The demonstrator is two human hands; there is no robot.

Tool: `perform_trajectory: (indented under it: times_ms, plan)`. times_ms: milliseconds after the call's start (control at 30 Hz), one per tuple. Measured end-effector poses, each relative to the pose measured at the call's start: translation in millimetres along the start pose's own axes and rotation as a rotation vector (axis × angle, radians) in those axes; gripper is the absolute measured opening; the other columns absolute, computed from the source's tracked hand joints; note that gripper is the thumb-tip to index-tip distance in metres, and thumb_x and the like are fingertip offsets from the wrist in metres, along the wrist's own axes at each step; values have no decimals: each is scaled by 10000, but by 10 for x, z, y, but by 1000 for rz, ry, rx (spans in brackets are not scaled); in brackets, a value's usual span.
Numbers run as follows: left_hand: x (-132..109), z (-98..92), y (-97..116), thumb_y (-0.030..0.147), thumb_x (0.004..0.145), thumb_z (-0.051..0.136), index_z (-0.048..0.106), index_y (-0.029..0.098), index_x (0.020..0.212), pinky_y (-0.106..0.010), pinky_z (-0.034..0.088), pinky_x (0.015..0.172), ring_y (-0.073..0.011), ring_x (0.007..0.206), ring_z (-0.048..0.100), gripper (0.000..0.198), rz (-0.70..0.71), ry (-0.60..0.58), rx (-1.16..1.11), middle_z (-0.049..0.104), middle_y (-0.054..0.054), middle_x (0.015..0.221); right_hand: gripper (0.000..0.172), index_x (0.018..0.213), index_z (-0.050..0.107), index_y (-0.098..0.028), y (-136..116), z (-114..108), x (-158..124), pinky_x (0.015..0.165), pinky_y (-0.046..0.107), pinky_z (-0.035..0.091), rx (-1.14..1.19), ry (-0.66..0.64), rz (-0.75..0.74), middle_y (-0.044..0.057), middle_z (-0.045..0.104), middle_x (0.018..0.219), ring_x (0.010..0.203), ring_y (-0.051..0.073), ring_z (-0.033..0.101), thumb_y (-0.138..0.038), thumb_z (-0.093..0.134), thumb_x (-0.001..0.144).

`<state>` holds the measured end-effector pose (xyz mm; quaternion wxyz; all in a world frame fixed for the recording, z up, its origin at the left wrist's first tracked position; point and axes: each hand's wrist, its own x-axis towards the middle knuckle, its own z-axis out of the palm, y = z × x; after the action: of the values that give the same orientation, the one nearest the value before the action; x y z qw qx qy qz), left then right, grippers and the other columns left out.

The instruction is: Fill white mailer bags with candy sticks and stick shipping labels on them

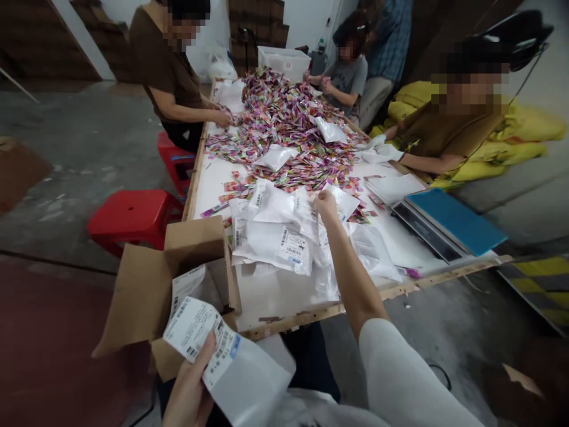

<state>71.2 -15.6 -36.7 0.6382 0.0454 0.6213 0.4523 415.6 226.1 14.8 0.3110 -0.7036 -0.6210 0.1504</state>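
My left hand (pixel 194 379) is closed around a flat white mailing bag (pixel 251 379) with printed barcode labels, thumb on top, low in front of me. Over the table's near edge, my right hand (pixel 326 206) reaches to a pile of filled white mailing bags (pixel 280 240). Its fingers are pinched at the edge of one bag in that pile; the exact grip is partly hidden. Beside my left hand stands an open cardboard box (pixel 142 296) with a labelled white bag (pixel 189 284) inside.
Small colourful sachets (pixel 288 112) are heaped on the white table (pixel 275 296), with white bags (pixel 276 158) among them. A blue-topped scale (pixel 457 216) is at right, a plastic bin (pixel 284 62) at the far end. Several people work around the table. Red stools (pixel 133 216) stand left.
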Motion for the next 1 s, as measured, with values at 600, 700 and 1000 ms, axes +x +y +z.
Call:
perform_trajectory:
  times_ms: [600,700,1000]
  plan:
    - [-45,64,68,113,865,615,689,167,1001,-214,609,664,-156,596,715,164,76,32,102,749,-9,717,577,1391,449,-160,410,53,-318,1132,492,292,-25,173,114,184,498,1442,1372,292,422,-525,459,945]
    - [-70,17,67,112,853,630,689,139,1065,-233,614,654,-171,587,715,221,59,36,78,749,-27,704,603,1219,560,-125,959,-389,-814,1030,542,352,-53,414,338,281,585,1266,1260,357,511,-563,621,810]
    - [-172,48,84,58,830,638,694,87,1010,-251,606,561,-213,620,735,190,92,-37,39,763,-85,731,372,942,645,-263,1591,-702,-1679,671,501,465,61,457,325,155,679,844,816,349,664,-427,731,620]
